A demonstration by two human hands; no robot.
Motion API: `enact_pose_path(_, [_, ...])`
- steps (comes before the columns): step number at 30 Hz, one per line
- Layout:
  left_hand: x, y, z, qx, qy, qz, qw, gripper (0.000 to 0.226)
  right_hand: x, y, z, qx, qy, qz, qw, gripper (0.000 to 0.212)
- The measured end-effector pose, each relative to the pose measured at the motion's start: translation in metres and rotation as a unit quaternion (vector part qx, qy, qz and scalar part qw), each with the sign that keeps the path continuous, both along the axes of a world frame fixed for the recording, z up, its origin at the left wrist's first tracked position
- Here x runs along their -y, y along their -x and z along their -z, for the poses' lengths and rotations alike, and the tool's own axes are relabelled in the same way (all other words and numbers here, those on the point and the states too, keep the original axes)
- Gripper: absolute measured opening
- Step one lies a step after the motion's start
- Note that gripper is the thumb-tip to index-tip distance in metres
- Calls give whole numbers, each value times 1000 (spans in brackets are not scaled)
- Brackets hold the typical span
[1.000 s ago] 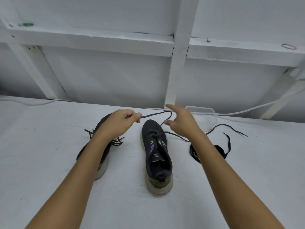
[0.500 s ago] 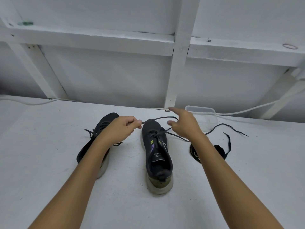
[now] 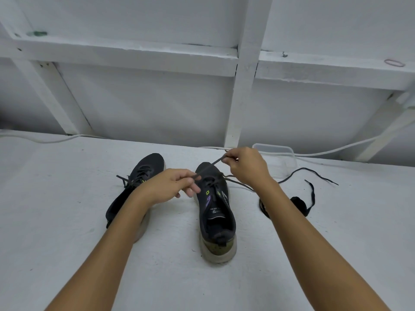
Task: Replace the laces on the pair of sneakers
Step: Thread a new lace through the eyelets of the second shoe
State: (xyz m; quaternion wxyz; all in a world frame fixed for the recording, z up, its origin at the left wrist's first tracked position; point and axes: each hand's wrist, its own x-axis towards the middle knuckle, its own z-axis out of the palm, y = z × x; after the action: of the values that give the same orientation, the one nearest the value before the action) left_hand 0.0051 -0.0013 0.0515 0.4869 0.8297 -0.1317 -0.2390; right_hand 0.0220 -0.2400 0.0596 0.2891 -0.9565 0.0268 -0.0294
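Two black sneakers stand on a white table (image 3: 67, 221). The right sneaker (image 3: 216, 212) sits in the middle, heel toward me, with a dark lace (image 3: 210, 166) threaded near its toe. My left hand (image 3: 170, 187) pinches one stretch of that lace just above the toe. My right hand (image 3: 246, 166) pinches the same lace higher and farther back, so it runs taut between both hands. The left sneaker (image 3: 143, 173) lies tilted behind my left forearm, its own lace still in it.
A loose black lace (image 3: 310, 191) lies coiled on the table right of my right forearm. A clear plastic container (image 3: 283, 156) stands at the table's back edge. A white cable (image 3: 336, 150) runs along the wall. White wooden framing rises behind.
My right hand went from open beside the lace to pinching it. My left hand moved right and down toward the right sneaker's toe, still holding the lace.
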Motion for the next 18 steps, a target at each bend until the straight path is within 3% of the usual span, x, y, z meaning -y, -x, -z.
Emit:
enact_pose_path(2, [3, 2, 4, -27, 38, -9, 999, 24, -1, 3, 4, 3, -30, -3, 1000, 27])
enact_pose_path(5, [7, 4, 13, -40, 71, -62, 995, 18, -1, 10, 10, 22, -42, -13, 999, 67])
enact_pose_path(6, [7, 5, 17, -37, 74, -78, 994, 17, -1, 13, 12, 37, -49, -4, 998, 72])
enact_pose_path(8, [9, 7, 24, -6, 64, -107, 992, 15, -1, 21, 16, 81, -86, 21, 993, 61])
enact_pose_path(10, [12, 9, 31, 20, 74, -156, 985, 14, -1, 29, 19, 110, -124, 27, 986, 37])
enact_pose_path(13, [23, 15, 39, -22, 160, -249, 955, 15, 1, 37, 22, 5, -138, -46, 989, 3])
enact_pose_path(15, [31, 20, 44, -41, 183, -284, 940, 12, -2, 40, 26, -83, -114, -103, 985, 9])
enact_pose_path(18, [40, 25, 51, -30, 178, -294, 939, 11, -7, 41, 28, -111, -106, -104, 983, 13])
